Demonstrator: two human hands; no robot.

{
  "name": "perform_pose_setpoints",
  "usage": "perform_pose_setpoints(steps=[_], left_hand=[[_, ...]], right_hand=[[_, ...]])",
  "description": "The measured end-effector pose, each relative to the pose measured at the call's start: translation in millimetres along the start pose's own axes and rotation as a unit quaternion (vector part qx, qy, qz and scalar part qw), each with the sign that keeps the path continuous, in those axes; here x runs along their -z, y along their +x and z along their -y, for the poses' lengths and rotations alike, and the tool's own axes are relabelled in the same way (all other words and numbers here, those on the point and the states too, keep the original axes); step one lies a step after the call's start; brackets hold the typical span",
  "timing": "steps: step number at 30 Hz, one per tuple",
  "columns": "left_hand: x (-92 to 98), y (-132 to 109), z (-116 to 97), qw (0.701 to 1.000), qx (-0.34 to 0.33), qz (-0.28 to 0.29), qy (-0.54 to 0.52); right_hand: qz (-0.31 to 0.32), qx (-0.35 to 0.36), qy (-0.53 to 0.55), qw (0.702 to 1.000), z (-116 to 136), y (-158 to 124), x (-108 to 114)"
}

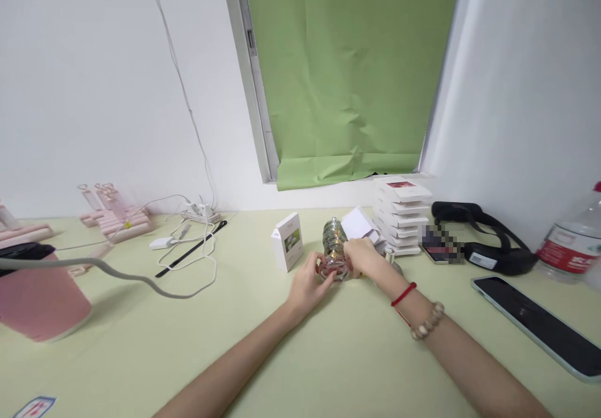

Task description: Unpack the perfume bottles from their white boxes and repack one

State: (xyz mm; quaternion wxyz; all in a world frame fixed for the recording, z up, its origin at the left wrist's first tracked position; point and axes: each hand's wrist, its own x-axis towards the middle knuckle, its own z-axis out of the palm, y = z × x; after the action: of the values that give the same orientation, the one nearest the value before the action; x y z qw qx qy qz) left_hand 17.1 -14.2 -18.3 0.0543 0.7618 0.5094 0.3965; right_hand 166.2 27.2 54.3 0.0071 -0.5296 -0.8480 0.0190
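Note:
A clear glass piece with ridged, stacked rings (333, 238) and a small knob at its far end stands in the middle of the table. My left hand (307, 279) curls its fingers and thumb around the near end of the glass. At the right side of the glass is my right hand (360, 255), its fingers bent downward and partly hidden. Whatever it may hold is not visible. An opened white carton (359, 223) lies just behind my right hand. To the left of the glass stands a small white box (288, 243) with a green picture.
A stack of flat white boxes (399, 211) rises behind my right hand. Further right are a black headset (498, 243), a phone (539, 324) and a plastic bottle (570, 243). On the left are white cables (206, 256), pink stands (117, 218) and a pink bin (44, 299).

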Motion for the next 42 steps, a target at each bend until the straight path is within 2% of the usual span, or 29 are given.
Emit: perform_pose_setpoints(steps=[4,8,11,14,17,21,24,30,33,37,42], left_hand=[[0.4,0.8,-0.7,0.999,-0.029,0.006,-0.023],[1.6,0.6,-1.9,0.998,-0.027,0.009,-0.055],[0.9,0.8,-1.4,0.997,-0.034,0.014,-0.068],[-0.1,1.2,-1.2,0.997,-0.045,0.016,-0.066],[0.7,0.9,-3.7,0.997,-0.055,0.018,-0.043],[4.8,0.6,-7.8,0.997,-0.072,0.013,-0.010],[7.6,2.8,-7.3,0.998,-0.064,0.006,-0.003],[5.7,9.9,-1.5,0.994,0.017,0.110,0.018],[2.4,10.8,1.8,0.991,0.031,0.129,0.010],[0.9,10.1,3.7,0.993,0.030,0.115,0.008],[2.5,8.2,0.9,0.998,-0.026,0.048,0.008]], right_hand=[[0.028,-0.012,-0.041,0.999,1.0,1.8,-1.0],[0.035,-0.021,-0.023,0.999,-5.9,-6.7,14.8],[-0.034,-0.029,0.013,0.999,-16.9,-12.3,30.2],[-0.155,-0.023,0.063,0.986,-24.0,-7.4,35.6],[-0.194,-0.005,0.097,0.976,-22.7,6.0,28.1],[-0.192,0.031,0.094,0.976,-16.7,19.9,14.1],[-0.194,0.027,0.089,0.977,-16.7,23.7,8.0],[-0.201,0.013,0.115,0.973,-21.3,29.5,1.0],[-0.217,0.009,0.138,0.966,-22.3,29.7,3.9],[-0.238,-0.015,0.178,0.955,-30.4,21.8,18.1],[-0.143,-0.046,0.203,0.967,-39.4,0.9,33.7]])
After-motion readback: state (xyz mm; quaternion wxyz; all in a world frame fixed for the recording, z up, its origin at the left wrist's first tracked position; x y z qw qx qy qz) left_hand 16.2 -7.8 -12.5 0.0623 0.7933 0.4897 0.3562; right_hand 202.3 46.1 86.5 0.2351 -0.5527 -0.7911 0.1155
